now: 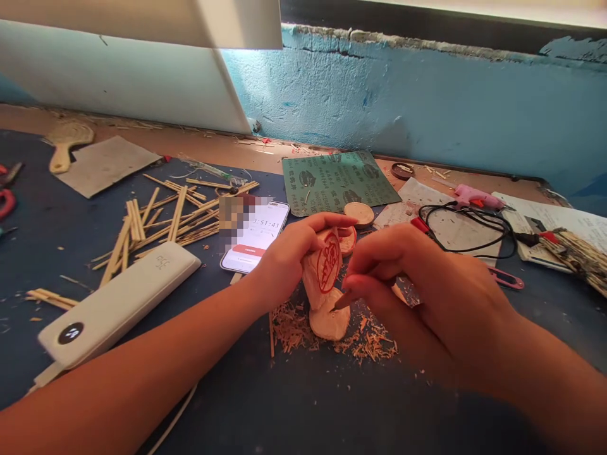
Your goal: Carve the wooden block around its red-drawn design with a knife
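Observation:
My left hand grips a pale wooden piece that stands tilted, its flat face drawn with a red oval and red marks. Under it lies a pale rounded wooden base, touching or joined to the piece; I cannot tell which. The fingers of my right hand pinch a slim pointed tool, mostly hidden, with its dark tip over the base. Wood shavings surround the base. Just behind are a red-edged round piece and a plain wooden disc.
Left of my hands are a lit phone, a white power bank and scattered wooden sticks. A green printed sheet lies behind. Rightward sit a black cable, a pink glue gun and a pink cutter.

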A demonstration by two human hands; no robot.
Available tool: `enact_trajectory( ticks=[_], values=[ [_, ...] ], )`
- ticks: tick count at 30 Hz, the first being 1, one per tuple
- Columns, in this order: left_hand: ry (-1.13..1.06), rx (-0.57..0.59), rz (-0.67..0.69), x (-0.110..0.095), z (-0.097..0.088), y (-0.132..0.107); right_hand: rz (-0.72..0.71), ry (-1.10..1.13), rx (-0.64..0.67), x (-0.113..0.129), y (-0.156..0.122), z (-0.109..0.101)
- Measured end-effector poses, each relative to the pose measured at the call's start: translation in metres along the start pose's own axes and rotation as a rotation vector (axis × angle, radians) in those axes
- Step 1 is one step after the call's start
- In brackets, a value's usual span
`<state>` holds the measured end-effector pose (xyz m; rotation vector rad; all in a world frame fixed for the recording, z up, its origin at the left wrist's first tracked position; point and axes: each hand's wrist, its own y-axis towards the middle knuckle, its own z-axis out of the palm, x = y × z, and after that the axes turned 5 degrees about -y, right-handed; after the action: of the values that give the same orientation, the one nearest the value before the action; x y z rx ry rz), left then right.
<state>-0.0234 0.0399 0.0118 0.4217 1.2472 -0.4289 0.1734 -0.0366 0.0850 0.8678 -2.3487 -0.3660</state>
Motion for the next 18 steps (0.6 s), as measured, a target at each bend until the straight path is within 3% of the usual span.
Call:
enact_trajectory(
  ticks=[4, 10, 18],
  values=[
    [-0.117, -0.016, 0.013, 0.006, 0.001, -0.001, -0.134, -0.014, -0.090, 0.000, -0.006, 0.007],
    [-0.217, 0.100, 0.026, 0.007, 0.005, -0.003, -0.222, 0.031, -0.034, -0.008, -0.008, 0.017],
    [-0.324, 0.090, -0.005, 0.006, 0.008, -0.003, -0.229, 0.140, 0.126, -0.011, -0.010, 0.012]
  ],
)
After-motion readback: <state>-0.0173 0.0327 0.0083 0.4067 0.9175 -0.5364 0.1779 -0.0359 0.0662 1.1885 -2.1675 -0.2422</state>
